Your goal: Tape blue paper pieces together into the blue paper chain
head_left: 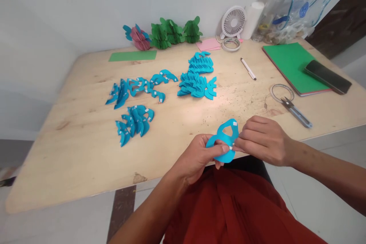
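A blue paper cutout point(223, 137) with rounded lobes and holes is held over the table's front edge. My left hand point(201, 154) grips it, thumb on top and fingers beneath. Small white tape pieces show on its top lobe and near its middle. My right hand point(263, 141) has its fingers pinched at the cutout's right side, by the lower white piece; what lies between the fingertips is hidden. Farther off lie several similar blue cutouts: a folded stack point(196, 84), a row of loose pieces point(143, 85) and a cluster point(134, 120), some with white tape pieces.
Along the wall stand green paper figures point(173, 32), a pink-and-blue one point(139, 38), a small fan point(233, 22) and a bottle point(271, 11). To the right lie a pen point(248, 68), a tape roll point(281, 87), thread snips point(297, 112), a green folder point(294, 65) and a phone point(328, 76).
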`<state>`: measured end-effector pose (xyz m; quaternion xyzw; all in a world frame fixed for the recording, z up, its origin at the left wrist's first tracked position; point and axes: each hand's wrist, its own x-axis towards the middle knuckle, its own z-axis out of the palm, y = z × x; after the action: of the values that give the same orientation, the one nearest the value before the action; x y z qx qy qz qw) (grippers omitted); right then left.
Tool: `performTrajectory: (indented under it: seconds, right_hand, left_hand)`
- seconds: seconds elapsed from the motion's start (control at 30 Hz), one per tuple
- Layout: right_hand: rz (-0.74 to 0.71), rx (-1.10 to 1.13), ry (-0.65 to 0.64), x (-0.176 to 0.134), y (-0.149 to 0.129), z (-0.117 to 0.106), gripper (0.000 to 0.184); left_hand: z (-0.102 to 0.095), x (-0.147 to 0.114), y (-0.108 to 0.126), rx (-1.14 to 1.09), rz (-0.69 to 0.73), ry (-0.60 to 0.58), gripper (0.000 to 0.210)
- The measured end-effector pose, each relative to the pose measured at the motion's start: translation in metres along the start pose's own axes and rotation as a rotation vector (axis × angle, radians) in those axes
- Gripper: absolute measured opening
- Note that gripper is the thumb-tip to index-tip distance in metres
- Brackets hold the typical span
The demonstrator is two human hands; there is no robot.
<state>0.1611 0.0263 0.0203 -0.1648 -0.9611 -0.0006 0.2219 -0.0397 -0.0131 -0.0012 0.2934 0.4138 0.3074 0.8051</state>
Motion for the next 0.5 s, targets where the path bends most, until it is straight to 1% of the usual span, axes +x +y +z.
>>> performTrajectory:
  seconds: [0.1,0.2,0.37,0.5]
  right_hand:
    - [-0.013,0.024,-0.018,0.001,0.002,-0.002,0.018]
    - [-0.021,0.025,-0.016,0.0,0.003,-0.002,0.018]
    - [0.015,-0.021,0.014,-0.005,0.002,0.003,0.022]
    - [0.059,0.019,0.048,-0.011,0.003,0.008,0.022]
  left_hand:
    - [0.001,0.0,0.001,0.008,-0.006,0.01,0.021]
    - [0.003,0.0,-0.001,0.031,0.035,0.023,0.02]
    - [0.008,-0.002,-0.007,0.064,0.121,0.131,0.021]
    - [0.009,-0.005,-0.01,0.105,0.161,0.207,0.02]
